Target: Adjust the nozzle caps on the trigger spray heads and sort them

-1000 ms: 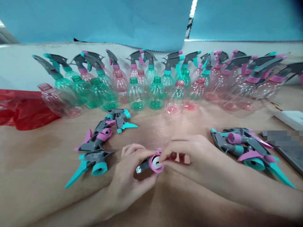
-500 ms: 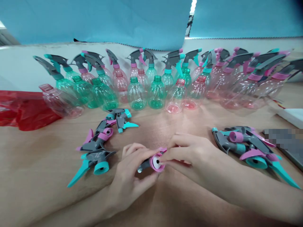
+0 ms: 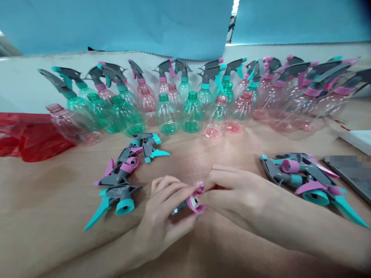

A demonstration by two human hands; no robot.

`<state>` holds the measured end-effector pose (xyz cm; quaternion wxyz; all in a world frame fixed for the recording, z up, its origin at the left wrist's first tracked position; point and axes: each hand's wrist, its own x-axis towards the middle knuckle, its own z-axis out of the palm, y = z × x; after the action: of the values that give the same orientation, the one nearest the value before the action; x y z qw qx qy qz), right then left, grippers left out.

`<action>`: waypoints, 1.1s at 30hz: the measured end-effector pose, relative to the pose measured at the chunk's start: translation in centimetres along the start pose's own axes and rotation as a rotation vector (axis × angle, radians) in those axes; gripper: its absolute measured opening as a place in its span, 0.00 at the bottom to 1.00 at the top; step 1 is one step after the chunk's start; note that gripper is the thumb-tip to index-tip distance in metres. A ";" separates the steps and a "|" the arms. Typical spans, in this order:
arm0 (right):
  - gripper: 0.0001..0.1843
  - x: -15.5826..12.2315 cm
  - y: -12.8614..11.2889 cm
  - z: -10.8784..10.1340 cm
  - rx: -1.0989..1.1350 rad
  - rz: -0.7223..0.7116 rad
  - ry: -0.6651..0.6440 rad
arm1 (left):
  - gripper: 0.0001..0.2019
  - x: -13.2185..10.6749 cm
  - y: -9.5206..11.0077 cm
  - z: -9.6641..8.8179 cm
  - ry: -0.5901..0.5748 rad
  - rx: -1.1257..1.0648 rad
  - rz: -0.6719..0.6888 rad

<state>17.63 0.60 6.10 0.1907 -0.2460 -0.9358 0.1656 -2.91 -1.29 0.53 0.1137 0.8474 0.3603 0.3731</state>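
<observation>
My left hand is closed around a grey spray trigger head with a pink screw collar, its round opening turned toward me. A white disc with a dark centre hole sits inside that collar. The fingertips of my right hand are pinched together at the collar's right side, touching the white disc; whatever lies between them is hidden. Left of my hands lie several loose trigger heads, the nearest with a turquoise collar. Another pile, including a grey head with a pink collar, rests beyond my right forearm.
Rows of clear pink and green bottles stand along the back, such as a capless green bottle and others with trigger heads fitted. A red plastic bag lies at the left. A dark flat object and a white box are at right.
The trigger head and both hands have shifted slightly right. My right fingertips have curled in tighter at the collar, and less of the white disc shows.
</observation>
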 end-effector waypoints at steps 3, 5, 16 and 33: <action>0.13 0.1 -0.2 0.1 -0.035 -0.025 -0.026 | 0.19 -0.1 -0.1 0.1 -0.015 -0.012 0.036; 0.13 0.1 -0.4 0.2 -0.022 -0.012 -0.034 | 0.18 -0.1 -0.2 0.2 -0.013 -0.021 0.055; 0.11 0.1 0.3 -0.2 -0.014 0.072 -0.021 | 0.17 0.1 -0.2 0.2 0.018 -0.004 0.002; 0.10 -0.4 -0.7 -1.1 -0.014 0.092 -0.032 | 0.21 -0.1 0.5 0.0 0.126 -0.070 -0.015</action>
<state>18.13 0.05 7.28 0.1662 -0.2876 -0.9275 0.1714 -2.71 -1.73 0.70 0.1231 0.8149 0.3598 0.4374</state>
